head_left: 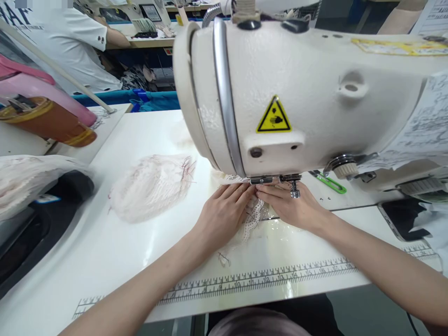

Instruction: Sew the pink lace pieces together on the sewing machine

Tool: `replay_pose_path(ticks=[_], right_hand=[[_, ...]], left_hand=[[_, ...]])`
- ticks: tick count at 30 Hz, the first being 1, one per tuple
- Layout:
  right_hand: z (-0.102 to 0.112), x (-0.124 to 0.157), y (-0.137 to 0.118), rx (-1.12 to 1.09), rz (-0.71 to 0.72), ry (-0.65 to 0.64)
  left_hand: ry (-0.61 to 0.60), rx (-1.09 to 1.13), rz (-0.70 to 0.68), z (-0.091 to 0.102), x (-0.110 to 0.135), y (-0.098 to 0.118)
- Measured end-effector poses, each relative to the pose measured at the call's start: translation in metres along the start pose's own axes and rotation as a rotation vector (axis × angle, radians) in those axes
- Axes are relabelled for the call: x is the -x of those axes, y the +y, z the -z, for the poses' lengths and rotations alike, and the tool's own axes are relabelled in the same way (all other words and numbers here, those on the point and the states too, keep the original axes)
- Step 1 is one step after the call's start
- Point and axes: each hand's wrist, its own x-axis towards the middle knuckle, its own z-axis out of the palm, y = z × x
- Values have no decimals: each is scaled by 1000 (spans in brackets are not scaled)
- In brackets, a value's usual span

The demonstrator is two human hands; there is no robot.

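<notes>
Just below the front of the cream-white, rounded metal sewing machine head (pixel 297 98), the left hand (pixel 226 212) lies palm down, its fingers stretched out flat on a strip of pale, scallop-edged lace (pixel 252 219). The right hand (pixel 297 205) meets it there, partly behind the machine head's small metal screw (pixel 295 190), its fingertips at the lace; whether they pinch it, I cannot tell. The lace runs from under the machine head out between the hands. Left of the machine head, a loose heap of sheer, off-white fabric (pixel 150 189) with reddish thread ends lies on the glossy white table (pixel 140 261). Beneath the machine head's right part lies a bright green thread cutter (pixel 332 183), and farther right a dark-screened phone (pixel 399 221). Well left of the machine head stands a tilted, translucent brown cup (pixel 52 123), in front of a pink bottle (pixel 59 91). Beyond the machine head, to the left, sits a person in a white shirt (pixel 73 46).
</notes>
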Motion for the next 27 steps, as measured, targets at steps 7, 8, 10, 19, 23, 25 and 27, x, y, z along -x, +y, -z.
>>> replay_pose_path(ticks=[7,8,10,19,23,25,27], right_hand=[[6,-3,-3,-16,-11,21],[7,-4,-3,-21,-5,29],[8,-5,-3,-23,2,36],[10,4,-1,-42,116,96],[-2,10,3,-27,168,145],[-7,12,3,-9,198,171],[-9,13,4,33,211,196]], left_hand=[[3,-18,2,0,0,1],[11,-30,-9,3,0,3],[43,-62,-42,12,1,6],[99,-322,201,73,72,-43],[69,-525,651,96,135,-84],[107,-588,856,103,158,-102],[90,-624,960,106,171,-118]])
